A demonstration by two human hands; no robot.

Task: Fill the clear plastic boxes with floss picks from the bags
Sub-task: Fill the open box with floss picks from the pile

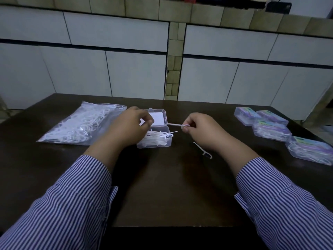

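The place looks like a plain kitchen or utility room put to use for small packing work. Behind the dark wooden worktop [162, 186] runs a built-in counter [162, 9] faced with beige tiles, with flat white cabinet doors [117, 31] under it and a tiled pillar [173, 69] between them. The light is dim. A bulk bag of floss picks [81, 123] and closed filled boxes [270, 130] on the worktop show hand-packing.
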